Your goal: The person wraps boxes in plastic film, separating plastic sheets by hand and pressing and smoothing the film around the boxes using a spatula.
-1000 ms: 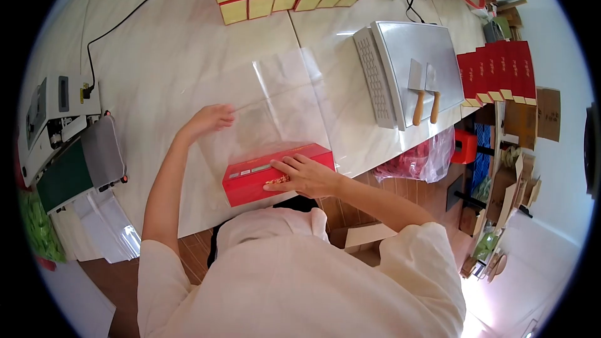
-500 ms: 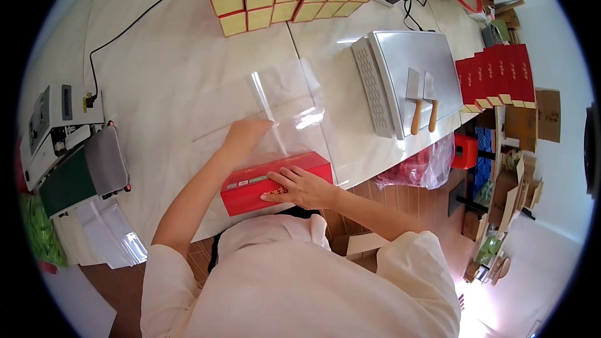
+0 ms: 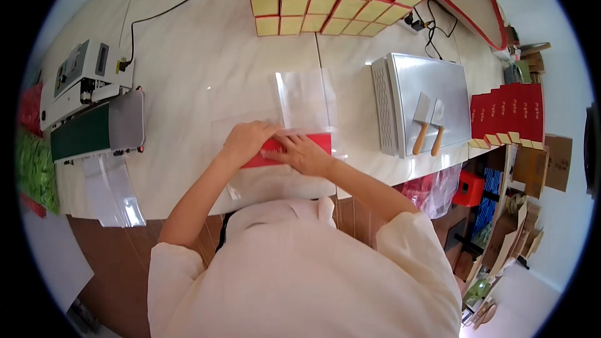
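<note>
A red box [image 3: 322, 142] lies on a sheet of clear plastic film [image 3: 307, 101] near the table's front edge. The film spreads out beyond the box and shows bright glare. My left hand [image 3: 248, 143] is closed over the box's left part, its fingertips near the far long edge. My right hand [image 3: 308, 156] grips the box from the right, fingers across its top and thumb along the near side. The fingers of both hands almost meet. Much of the box is hidden under them.
Stacked red-and-yellow boxes [image 3: 325, 0] stand at the back. To the right, a flat metal machine [image 3: 438, 75] carries two wooden-handled scrapers [image 3: 421, 126], with red boxes [image 3: 510, 112] beyond. On the left are a machine with a green belt [image 3: 81, 131] and clear sheets [image 3: 113, 191].
The box has moved from the table's front edge farther onto the film and lies flatter. My left hand has come from the film onto the box. The view has shifted.
</note>
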### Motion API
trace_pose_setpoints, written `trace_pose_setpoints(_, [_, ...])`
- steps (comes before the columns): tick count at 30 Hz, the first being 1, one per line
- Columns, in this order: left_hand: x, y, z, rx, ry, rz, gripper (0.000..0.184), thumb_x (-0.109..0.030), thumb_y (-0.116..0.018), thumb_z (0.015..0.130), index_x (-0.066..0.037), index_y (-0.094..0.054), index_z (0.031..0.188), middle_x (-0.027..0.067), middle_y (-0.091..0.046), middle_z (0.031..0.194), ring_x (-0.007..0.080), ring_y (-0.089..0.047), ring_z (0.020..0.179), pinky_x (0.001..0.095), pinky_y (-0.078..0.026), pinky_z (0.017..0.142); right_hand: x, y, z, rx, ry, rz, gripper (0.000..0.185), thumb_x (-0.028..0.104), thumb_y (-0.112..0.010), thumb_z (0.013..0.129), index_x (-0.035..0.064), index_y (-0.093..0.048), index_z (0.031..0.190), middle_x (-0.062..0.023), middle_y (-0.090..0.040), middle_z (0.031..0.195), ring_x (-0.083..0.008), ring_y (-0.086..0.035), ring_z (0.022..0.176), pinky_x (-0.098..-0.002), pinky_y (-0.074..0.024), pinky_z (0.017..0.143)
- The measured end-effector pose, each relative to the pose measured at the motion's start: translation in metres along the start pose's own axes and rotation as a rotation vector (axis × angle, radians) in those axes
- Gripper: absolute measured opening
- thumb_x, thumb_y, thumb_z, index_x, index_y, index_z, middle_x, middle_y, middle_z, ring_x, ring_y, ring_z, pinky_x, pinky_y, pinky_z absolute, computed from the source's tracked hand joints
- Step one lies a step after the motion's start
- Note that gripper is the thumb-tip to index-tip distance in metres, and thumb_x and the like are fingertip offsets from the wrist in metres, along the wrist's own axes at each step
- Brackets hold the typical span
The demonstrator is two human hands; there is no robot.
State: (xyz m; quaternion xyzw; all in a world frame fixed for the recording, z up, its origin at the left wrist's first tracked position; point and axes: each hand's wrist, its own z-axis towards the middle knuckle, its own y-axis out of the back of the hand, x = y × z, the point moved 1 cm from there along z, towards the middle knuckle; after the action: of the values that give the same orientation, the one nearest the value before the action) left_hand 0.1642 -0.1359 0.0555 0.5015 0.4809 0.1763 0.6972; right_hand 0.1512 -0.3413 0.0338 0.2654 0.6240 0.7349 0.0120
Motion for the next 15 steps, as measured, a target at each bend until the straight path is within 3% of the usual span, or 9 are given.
trace_pose_setpoints(4, [-0.023, -0.005, -0.007, -0.066, 0.127, -0.01, 0.034, -0.008, -0.058, 0.081, -0.009, -0.062, 0.114, 0.009, -0.069, 0.105, 0.0266, -0.067, 0.094, 0.0381, -0.055, 0.072, -0.003, -0.004, -0.008, -0.087, -0.067, 0.068, 0.055, 0.012, -0.06, 0.084, 0.019, -0.049, 0.138, -0.016, -0.045, 0.135, -0.0323, -0.044, 0.126, -0.0444, -0.0378, 0.104])
trace_pose_setpoints(5, [-0.021, -0.015, -0.01, -0.063, 0.15, 0.003, 0.037, -0.008, -0.057, 0.082, -0.007, -0.061, 0.119, 0.0096, -0.067, 0.116, 0.0282, -0.065, 0.102, 0.0397, -0.054, 0.084, -0.002, -0.002, -0.013, -0.138, -0.032, 0.013, 0.055, 0.012, -0.064, 0.081, 0.0156, -0.052, 0.135, -0.0144, -0.047, 0.131, -0.0318, -0.047, 0.123, -0.0442, -0.0399, 0.102])
trace_pose_setpoints(7, [-0.022, -0.027, -0.013, -0.142, 0.115, 0.078, 0.039, -0.007, -0.056, 0.083, -0.007, -0.06, 0.122, 0.0106, -0.065, 0.119, 0.0285, -0.064, 0.104, 0.0405, -0.052, 0.088, 0.0, -0.002, -0.029, -0.234, 0.007, -0.091, 0.056, 0.013, -0.071, 0.075, 0.0096, -0.055, 0.129, -0.0123, -0.051, 0.126, -0.0313, -0.05, 0.115, -0.0441, -0.0422, 0.099])
trace_pose_setpoints(10, [-0.03, -0.041, -0.022, -0.221, 0.094, 0.125, 0.043, -0.007, -0.054, 0.084, -0.006, -0.058, 0.127, 0.0121, -0.061, 0.127, 0.0287, -0.059, 0.114, 0.0423, -0.047, 0.098, 0.008, -0.01, -0.046, -0.388, -0.134, -0.091, 0.052, 0.012, -0.064, 0.082, 0.0117, -0.053, 0.132, -0.013, -0.051, 0.126, -0.0306, -0.049, 0.119, -0.0452, -0.0372, 0.105])
trace_pose_setpoints(11, [-0.034, -0.044, -0.024, -0.229, 0.102, 0.111, 0.044, -0.007, -0.053, 0.086, -0.006, -0.057, 0.13, 0.0125, -0.058, 0.132, 0.0287, -0.056, 0.12, 0.0433, -0.043, 0.104, 0.01, -0.013, -0.047, -0.458, -0.195, -0.137, 0.055, 0.012, -0.066, 0.08, 0.0118, -0.052, 0.133, -0.0144, -0.05, 0.13, -0.0322, -0.049, 0.119, -0.046, -0.0358, 0.107])
trace_pose_setpoints(15, [-0.038, -0.054, -0.032, -0.215, 0.145, 0.156, 0.046, -0.007, -0.052, 0.086, -0.006, -0.055, 0.132, 0.0122, -0.055, 0.136, 0.0277, -0.051, 0.127, 0.0434, -0.039, 0.108, 0.015, 0.01, -0.041, -0.457, -0.335, -0.055, 0.057, 0.014, -0.067, 0.08, 0.0125, -0.052, 0.134, -0.0147, -0.048, 0.136, -0.0328, -0.048, 0.123, -0.0467, -0.0352, 0.107])
